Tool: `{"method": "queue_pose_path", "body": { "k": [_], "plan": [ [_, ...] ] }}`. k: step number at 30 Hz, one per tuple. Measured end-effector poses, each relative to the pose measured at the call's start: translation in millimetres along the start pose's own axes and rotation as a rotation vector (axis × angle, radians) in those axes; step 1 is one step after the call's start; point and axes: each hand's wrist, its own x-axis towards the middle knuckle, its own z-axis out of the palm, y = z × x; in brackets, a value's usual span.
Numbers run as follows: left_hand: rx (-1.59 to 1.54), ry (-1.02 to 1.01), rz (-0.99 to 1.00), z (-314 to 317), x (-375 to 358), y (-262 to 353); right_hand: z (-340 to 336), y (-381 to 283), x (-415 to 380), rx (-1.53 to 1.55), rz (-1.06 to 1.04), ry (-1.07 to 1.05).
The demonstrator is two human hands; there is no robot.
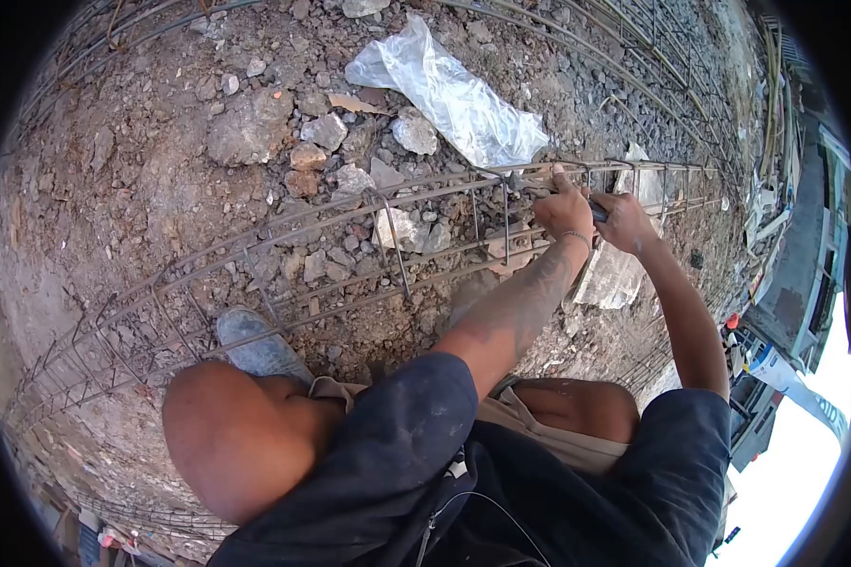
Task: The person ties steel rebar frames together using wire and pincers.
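A long rebar cage (303, 222) with square stirrups runs across the view above rocky ground. At its top bars, right of centre, my left hand (564, 206) has its fingers closed by a stirrup, the thumb or a finger pointing up; what it grips is too small to make out. Just right of it, my right hand (625, 221) is wrapped round the dark handle of a tool (598, 210). The tool's working end is hidden near the left hand. Both hands are close together.
A clear plastic sheet (459, 99) lies on the ground beyond the cage. Rocks (324, 131) and rubble surround it. Under the cage at right is a pale flat slab (611, 276). More rebar (624, 52) runs along the top right. My shoe (255, 342) is beside the cage.
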Motion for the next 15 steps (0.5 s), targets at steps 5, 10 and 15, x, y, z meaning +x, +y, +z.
{"method": "queue_pose_path", "body": {
  "k": [5,10,15],
  "plan": [
    [-0.129,-0.037,0.191,-4,19,-16,65,21,14,0.107,-0.057,0.329],
    [-0.026,-0.096,0.068,-9,11,-12,42,7,-3,-0.072,0.082,0.177],
    [-0.346,-0.416,-0.077,-43,-21,9,-44,-74,-42,0.029,0.264,0.039]
  ]
}}
